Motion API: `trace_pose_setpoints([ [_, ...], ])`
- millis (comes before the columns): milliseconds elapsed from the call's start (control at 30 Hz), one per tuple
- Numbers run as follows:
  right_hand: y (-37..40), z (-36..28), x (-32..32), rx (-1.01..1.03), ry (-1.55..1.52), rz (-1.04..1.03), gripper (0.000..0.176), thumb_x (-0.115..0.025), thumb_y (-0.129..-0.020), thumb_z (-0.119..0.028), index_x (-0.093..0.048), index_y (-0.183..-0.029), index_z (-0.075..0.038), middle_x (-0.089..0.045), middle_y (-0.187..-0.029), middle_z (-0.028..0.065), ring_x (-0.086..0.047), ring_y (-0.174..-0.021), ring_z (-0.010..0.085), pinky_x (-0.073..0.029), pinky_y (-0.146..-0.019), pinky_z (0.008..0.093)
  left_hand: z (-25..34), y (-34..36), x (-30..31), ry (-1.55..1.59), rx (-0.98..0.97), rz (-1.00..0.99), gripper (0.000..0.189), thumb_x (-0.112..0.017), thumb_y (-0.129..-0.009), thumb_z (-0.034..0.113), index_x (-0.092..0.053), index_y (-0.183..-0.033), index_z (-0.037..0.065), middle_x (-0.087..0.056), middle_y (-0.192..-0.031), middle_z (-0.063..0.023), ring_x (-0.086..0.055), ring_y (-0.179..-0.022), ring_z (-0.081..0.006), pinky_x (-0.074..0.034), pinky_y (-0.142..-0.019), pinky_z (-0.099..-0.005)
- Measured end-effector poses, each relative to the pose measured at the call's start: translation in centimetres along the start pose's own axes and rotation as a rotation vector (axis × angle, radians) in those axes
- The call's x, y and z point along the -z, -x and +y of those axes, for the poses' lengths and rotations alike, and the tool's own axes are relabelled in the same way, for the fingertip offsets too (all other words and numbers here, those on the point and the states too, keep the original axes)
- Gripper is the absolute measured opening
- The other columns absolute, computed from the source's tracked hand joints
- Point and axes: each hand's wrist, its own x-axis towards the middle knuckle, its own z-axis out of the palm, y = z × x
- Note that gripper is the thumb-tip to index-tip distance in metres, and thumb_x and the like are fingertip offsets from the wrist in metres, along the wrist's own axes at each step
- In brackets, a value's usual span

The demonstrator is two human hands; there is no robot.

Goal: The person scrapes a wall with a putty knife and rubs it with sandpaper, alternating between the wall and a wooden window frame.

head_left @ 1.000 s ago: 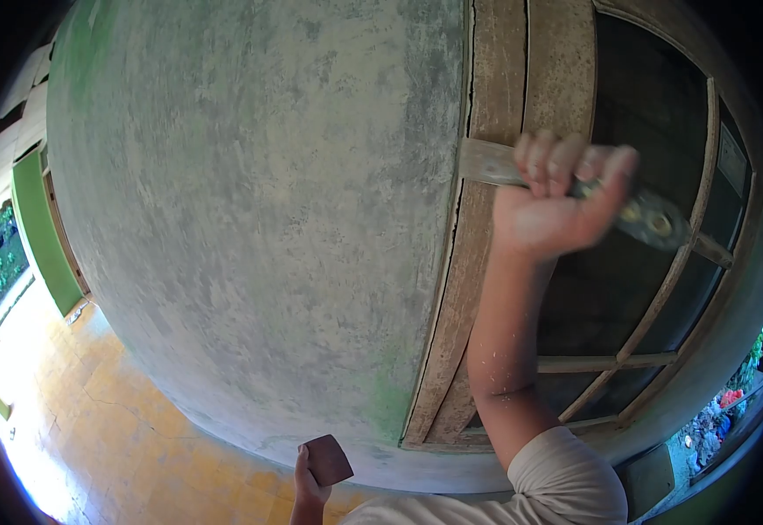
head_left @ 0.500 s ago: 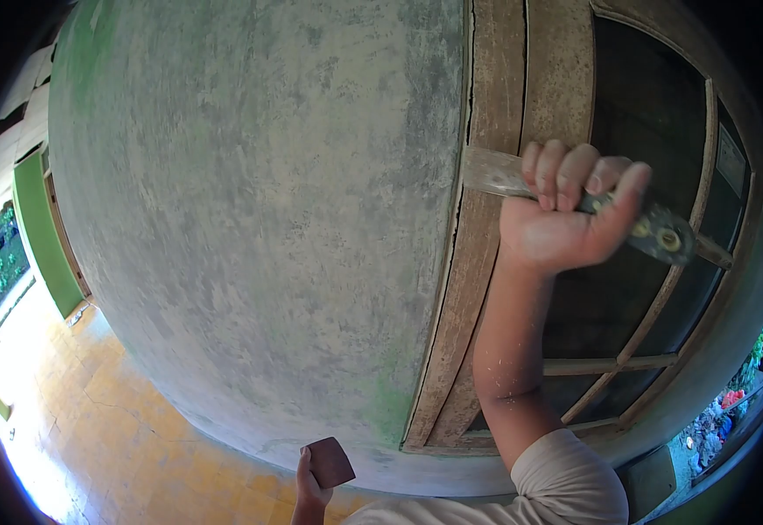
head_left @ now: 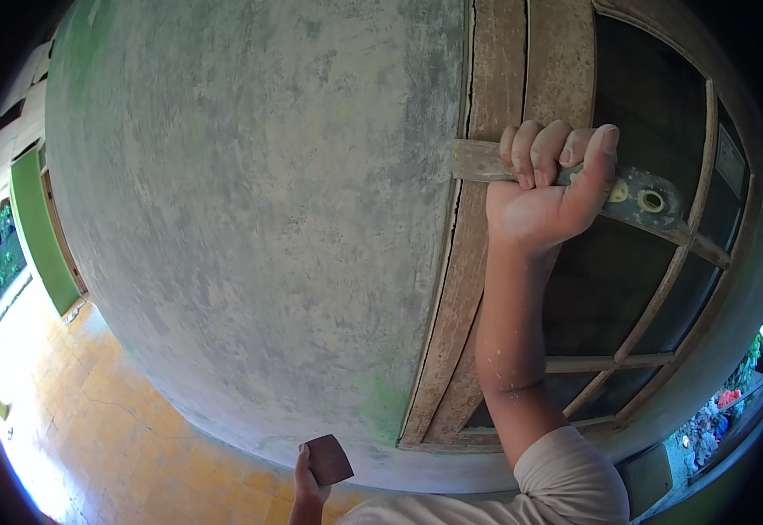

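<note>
Raised high on the right, my right hand [head_left: 549,188] is wrapped round a paint scraper [head_left: 646,198] with a dark, worn handle and a round hole near its end. Its flat, whitish blade [head_left: 478,161] points left, crossing the wooden frame [head_left: 497,96] so that the tip lies at the edge of the patchy grey-green wall [head_left: 267,219]. Low in the view, close to the foot of the wall, my left hand [head_left: 308,483] grips a square piece of brown sandpaper [head_left: 329,459] between thumb and fingers.
A window [head_left: 609,289] with dark panes and wooden bars fills the right side. Yellow floor tiles [head_left: 136,429] run along the wall's base. Far left stands a green post [head_left: 38,232] beside a doorway. Outdoor clutter [head_left: 705,435] shows at the lower right.
My right hand has moved left and slightly up with the scraper, whose handle has become more level. The blade tip has shifted left to the wall's edge. My left hand stays nearly still.
</note>
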Motion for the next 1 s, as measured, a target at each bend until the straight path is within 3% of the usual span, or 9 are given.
trace_pose_setpoints([
  [200,0.2,-1.8,-0.6,0.113,-0.017,-0.108,0.034,-0.038,-0.099,-0.034,-0.032,-0.072,-0.015,-0.028,-0.052,-0.0027,-0.022,-0.044,0.0086,-0.023,-0.045,0.0256,-0.2,-0.1,0.2,0.001,0.01,0.0,0.033,-0.053,-0.093,0.039,-0.054,-0.113,0.012,-0.063,-0.107,-0.0063,-0.061,-0.1,-0.023,-0.048,-0.09,-0.0417],
  [333,-0.1,-0.5,-1.1,0.044,0.087,-0.003,0.033,-0.037,-0.1,-0.031,-0.033,-0.071,-0.015,-0.027,-0.05,-0.0025,-0.022,-0.042,0.009,-0.023,-0.045,0.0267,-0.1,0.0,0.1,0.005,-0.001,-0.027,0.033,-0.053,-0.093,0.039,-0.054,-0.112,0.013,-0.063,-0.106,-0.0065,-0.061,-0.1,-0.023,-0.049,-0.089,-0.0418],
  [467,-0.6,-2.2,0.0,0.077,-0.044,-0.078,0.035,-0.038,-0.099,-0.033,-0.034,-0.07,-0.014,-0.027,-0.049,-0.0028,-0.021,-0.041,0.0096,-0.023,-0.046,0.0261,-0.2,-0.2,0.6,0.009,-0.009,-0.033,0.033,-0.053,-0.093,0.039,-0.054,-0.112,0.013,-0.063,-0.106,-0.0067,-0.061,-0.1,-0.0232,-0.049,-0.089,-0.042],
  [600,-0.7,-0.4,-0.9,-0.019,0.07,0.04,0.038,-0.036,-0.1,-0.038,-0.035,-0.069,-0.015,-0.026,-0.048,-0.0027,-0.02,-0.04,0.0083,-0.021,-0.045,0.0249,0.0,0.1,0.4,-0.002,0.0,-0.02,0.031,-0.052,-0.093,0.038,-0.053,-0.112,0.013,-0.062,-0.106,-0.0066,-0.061,-0.099,-0.0232,-0.05,-0.088,-0.0422],
  [800,-1.1,-2.1,-1.4,0.0,0.007,-0.02,0.038,-0.04,-0.098,-0.039,-0.034,-0.068,-0.016,-0.025,-0.048,-0.0043,-0.019,-0.041,0.0082,-0.021,-0.045,0.0257,-0.1,-0.1,0.9,0.021,-0.007,-0.013,0.031,-0.051,-0.094,0.038,-0.053,-0.112,0.013,-0.062,-0.106,-0.0063,-0.062,-0.099,-0.0228,-0.05,-0.088,-0.0421],
  [867,-1.4,-0.6,-1.9,-0.098,0.09,0.053,0.038,-0.039,-0.098,-0.04,-0.035,-0.068,-0.016,-0.025,-0.048,-0.0045,-0.019,-0.04,0.0074,-0.021,-0.044,0.0254,-0.2,0.0,1.2,0.026,-0.009,-0.02,0.031,-0.052,-0.094,0.038,-0.053,-0.113,0.013,-0.062,-0.107,-0.0062,-0.061,-0.1,-0.0227,-0.05,-0.089,-0.0419],
  [1000,-2.1,-1.4,-2.1,-0.098,0.105,0.086,0.039,-0.041,-0.098,-0.039,-0.035,-0.067,-0.016,-0.024,-0.047,-0.0048,-0.019,-0.04,0.0074,-0.021,-0.044,0.0253,-0.1,0.1,0.9,0.046,-0.02,-0.013,0.031,-0.052,-0.094,0.038,-0.053,-0.112,0.013,-0.062,-0.106,-0.006,-0.061,-0.099,-0.0227,-0.049,-0.089,-0.0418],
])
